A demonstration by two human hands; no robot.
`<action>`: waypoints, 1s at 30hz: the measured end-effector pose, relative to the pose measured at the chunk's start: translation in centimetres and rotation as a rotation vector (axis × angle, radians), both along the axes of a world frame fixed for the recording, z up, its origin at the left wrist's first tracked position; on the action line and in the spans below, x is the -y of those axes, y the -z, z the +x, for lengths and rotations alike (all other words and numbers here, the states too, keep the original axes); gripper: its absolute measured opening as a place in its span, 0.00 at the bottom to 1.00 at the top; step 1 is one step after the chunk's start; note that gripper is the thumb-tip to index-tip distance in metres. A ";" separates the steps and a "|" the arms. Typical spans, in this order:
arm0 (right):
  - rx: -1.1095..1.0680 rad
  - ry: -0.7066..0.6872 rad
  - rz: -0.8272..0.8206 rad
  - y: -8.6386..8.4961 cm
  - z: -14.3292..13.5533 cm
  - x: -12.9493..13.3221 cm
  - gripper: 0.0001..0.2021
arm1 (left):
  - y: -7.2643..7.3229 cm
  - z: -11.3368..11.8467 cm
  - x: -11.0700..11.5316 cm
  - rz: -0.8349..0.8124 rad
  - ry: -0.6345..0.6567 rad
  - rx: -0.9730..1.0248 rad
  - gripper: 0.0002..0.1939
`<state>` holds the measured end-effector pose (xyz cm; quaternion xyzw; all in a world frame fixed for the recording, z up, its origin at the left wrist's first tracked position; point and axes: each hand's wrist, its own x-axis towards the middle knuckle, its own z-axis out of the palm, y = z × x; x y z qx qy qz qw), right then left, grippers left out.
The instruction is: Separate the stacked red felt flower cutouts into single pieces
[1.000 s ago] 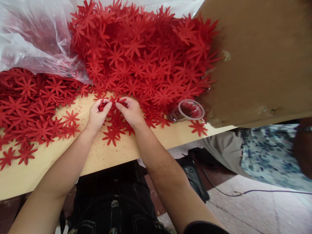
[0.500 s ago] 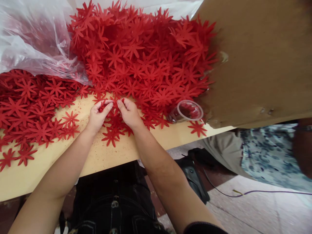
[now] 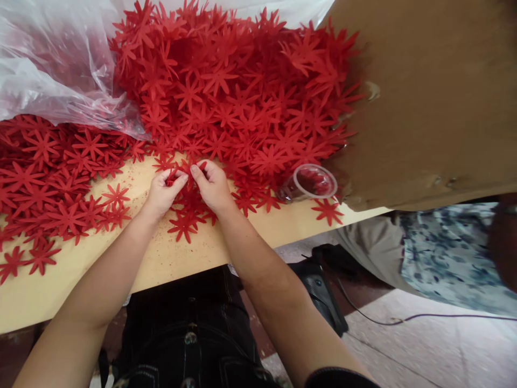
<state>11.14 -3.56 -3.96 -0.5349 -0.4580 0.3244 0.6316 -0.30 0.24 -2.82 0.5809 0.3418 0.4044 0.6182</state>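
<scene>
My left hand (image 3: 165, 191) and my right hand (image 3: 211, 184) meet at the front of a large heap of red flower cutouts (image 3: 242, 102). A red flower cutout (image 3: 172, 176) is pinched between thumb and fingers of my left hand. My right hand grips red petals close beside it; whether both hands share a single cutout cannot be made out. Under and just below my hands lie more loose red flowers (image 3: 183, 225) on the pale tabletop (image 3: 161, 264). Thin petals look like foam or felt.
Another spread of red flowers (image 3: 48, 183) covers the table's left, partly under a clear plastic bag (image 3: 72, 70). A clear plastic cup (image 3: 311, 183) lies tilted beside a brown cardboard sheet (image 3: 428, 108). A person in patterned clothing (image 3: 452, 253) is at the right.
My hands stay at nearly the same spot, with my right hand shifted slightly left and its fingers closer to my left. The piles and cup have not visibly moved.
</scene>
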 end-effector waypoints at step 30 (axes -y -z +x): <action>-0.139 0.172 -0.016 -0.7 1.4 0.2 0.08 | -0.1 0.8 0.6 0.014 -0.160 0.015 0.07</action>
